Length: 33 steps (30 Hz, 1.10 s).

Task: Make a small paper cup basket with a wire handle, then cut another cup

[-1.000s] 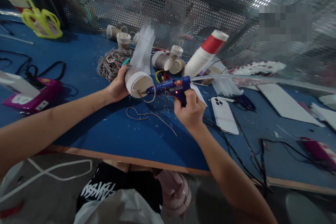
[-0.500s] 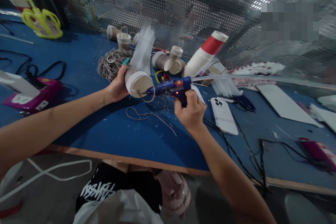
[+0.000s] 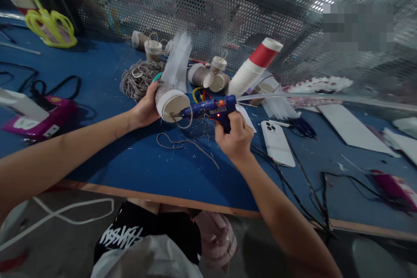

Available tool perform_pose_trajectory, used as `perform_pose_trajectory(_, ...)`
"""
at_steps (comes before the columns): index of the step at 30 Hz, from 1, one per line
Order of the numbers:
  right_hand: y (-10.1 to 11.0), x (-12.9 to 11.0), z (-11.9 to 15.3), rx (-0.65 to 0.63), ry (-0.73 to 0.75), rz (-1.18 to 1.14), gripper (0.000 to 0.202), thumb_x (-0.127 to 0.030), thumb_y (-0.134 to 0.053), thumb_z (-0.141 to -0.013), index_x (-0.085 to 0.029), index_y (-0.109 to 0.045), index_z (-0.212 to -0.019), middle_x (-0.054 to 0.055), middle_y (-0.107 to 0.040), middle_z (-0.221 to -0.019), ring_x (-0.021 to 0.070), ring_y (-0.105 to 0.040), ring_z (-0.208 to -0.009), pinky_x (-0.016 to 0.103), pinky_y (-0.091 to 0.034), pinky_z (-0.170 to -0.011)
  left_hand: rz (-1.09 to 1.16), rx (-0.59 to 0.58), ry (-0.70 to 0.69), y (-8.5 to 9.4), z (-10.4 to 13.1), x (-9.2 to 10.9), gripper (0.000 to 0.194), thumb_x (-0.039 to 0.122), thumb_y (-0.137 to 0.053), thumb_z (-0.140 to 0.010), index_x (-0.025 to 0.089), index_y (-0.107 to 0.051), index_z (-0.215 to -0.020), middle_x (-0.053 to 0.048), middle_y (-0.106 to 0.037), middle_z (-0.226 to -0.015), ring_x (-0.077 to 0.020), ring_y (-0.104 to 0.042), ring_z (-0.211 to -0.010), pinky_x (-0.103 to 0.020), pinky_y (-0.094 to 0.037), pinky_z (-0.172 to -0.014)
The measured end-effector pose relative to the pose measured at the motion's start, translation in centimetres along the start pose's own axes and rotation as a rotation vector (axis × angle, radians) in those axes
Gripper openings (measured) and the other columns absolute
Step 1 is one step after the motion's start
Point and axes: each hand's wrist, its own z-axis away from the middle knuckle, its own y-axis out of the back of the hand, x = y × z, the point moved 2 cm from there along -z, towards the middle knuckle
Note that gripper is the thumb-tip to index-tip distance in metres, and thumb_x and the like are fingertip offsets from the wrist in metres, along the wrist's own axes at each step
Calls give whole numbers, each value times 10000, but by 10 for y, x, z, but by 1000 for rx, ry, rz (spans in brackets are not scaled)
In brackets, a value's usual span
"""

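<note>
My left hand is closed round a paper cup wrapped in grey cord, its open mouth tilted toward me and to the right. A loop of cord hangs at the cup's rim. In my right hand is a blue glue gun with a small red light lit; its nozzle tip reaches inside the mouth of the cup. A long clear glue stick runs out of the gun's back to the right. Below the cup lies a loose piece of cord on the blue table.
Behind the cup lie a heap of grey cord, clear glue sticks and several cord-wrapped cups. A leaning stack of paper cups stands right of them. A white phone and black cables lie to the right. Perforated metal backs the table.
The glue gun and my right hand have shifted very slightly left, the nozzle a little deeper in the cup. My left hand and the cup hold nearly still.
</note>
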Motion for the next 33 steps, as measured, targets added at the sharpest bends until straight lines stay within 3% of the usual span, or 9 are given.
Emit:
perform_pose_trajectory(8,0,-2,-1,79,14,75,158,-214,-517,-859,-216,-505,-1017,47,-662,-806,181,-664,-673,270,-490,-520,15,10,10,-2,1,1,627,647,-263,-925,199,-603,-1203,-45,-720,-1121,-278,-553,-1270,-417,-459,-1082)
perform_pose_trajectory(20,-2,-3,-2,58,30,55,137,-241,-528,-880,-212,-481,-1006,49,-658,-808,180,-665,-699,263,-480,-535,12,4,38,-6,6,6,662,630,-202,-947,144,-600,-1153,-25,-752,-976,-301,-520,-1285,-359,-455,-1061)
perform_pose_trajectory(27,1,-5,-5,114,86,67,170,-211,-565,-865,-203,-475,-1009,38,-655,-780,164,-646,-650,247,-461,-511,-29,-39,-17,0,1,1,650,672,-286,-912,159,-582,-1180,-61,-729,-1088,-308,-542,-1268,-407,-466,-1063)
perform_pose_trajectory(33,1,-7,-6,104,119,75,245,-207,-579,-859,-193,-480,-1082,39,-663,-802,161,-654,-672,239,-466,-525,-50,-77,-3,4,-2,-2,700,724,-242,-890,212,-581,-1226,-42,-718,-1116,-289,-575,-1232,-408,-507,-1010)
